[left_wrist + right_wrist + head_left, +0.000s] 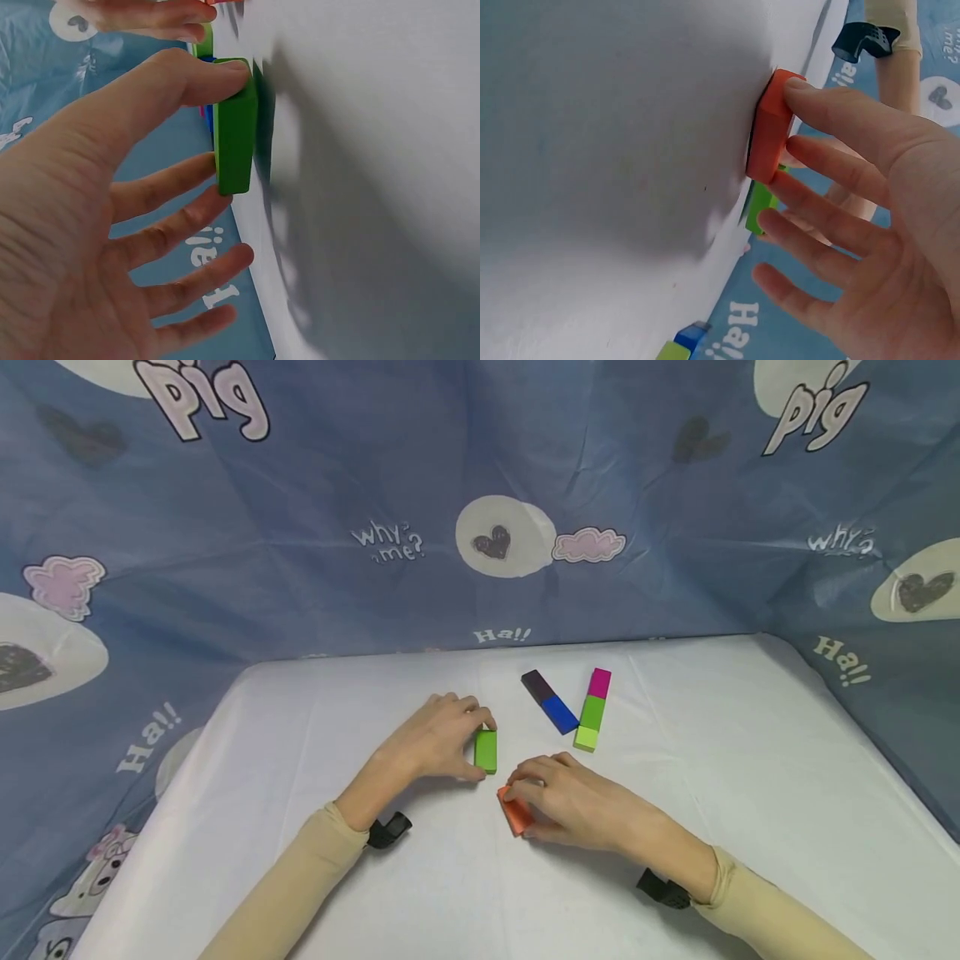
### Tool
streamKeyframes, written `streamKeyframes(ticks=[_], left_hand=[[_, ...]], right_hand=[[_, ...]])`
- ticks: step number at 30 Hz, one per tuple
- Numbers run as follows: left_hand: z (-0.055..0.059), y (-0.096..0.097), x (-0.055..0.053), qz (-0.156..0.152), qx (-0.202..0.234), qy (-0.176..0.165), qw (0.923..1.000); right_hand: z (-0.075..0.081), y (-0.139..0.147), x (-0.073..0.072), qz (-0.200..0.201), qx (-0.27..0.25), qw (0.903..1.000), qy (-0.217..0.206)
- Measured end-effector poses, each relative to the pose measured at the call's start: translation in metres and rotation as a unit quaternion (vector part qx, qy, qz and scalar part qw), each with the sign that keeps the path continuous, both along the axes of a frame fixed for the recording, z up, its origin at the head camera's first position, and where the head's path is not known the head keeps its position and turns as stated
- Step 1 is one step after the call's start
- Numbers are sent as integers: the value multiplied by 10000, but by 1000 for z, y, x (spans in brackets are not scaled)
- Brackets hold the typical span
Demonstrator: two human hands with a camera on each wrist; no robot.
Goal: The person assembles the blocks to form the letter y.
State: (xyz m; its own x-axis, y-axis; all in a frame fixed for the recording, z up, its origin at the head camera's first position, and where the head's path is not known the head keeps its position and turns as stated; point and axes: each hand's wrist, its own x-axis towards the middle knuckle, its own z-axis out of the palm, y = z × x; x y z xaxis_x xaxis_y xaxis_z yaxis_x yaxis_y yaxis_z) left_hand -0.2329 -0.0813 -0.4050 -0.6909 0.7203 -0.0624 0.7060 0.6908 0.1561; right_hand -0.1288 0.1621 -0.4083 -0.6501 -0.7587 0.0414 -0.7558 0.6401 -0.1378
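My left hand [442,739] pinches a green block [486,752] by its two ends, thumb at the near end and fingertips at the far end. In the left wrist view the same green block [235,135] stays close to the white cloth, the outer fingers spread away from it. To the right and nearer, my right hand [573,802] holds an orange block [516,812] between thumb and fingertips. The right wrist view shows that orange block [772,127] low at the cloth, with the green block [760,206] just beyond it.
Behind the hands lies a row of a dark block [537,685] and a blue block [560,714]. Its end meets another row of magenta [599,682], green [592,712] and lime [587,739] blocks. A blue printed curtain [420,602] hangs behind the white-covered table [337,693].
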Motion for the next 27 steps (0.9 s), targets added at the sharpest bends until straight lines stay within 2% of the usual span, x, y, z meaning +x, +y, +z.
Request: streamKeyframes(ticks=[14,27], left_hand=[[0,11,11,-4,70,163,9998],[-4,12,16,78,77,242,9996]], right_hand=[[-2,31,4,-558,15,9979,315],[-7,60,10,-1293,-54,9887,763]])
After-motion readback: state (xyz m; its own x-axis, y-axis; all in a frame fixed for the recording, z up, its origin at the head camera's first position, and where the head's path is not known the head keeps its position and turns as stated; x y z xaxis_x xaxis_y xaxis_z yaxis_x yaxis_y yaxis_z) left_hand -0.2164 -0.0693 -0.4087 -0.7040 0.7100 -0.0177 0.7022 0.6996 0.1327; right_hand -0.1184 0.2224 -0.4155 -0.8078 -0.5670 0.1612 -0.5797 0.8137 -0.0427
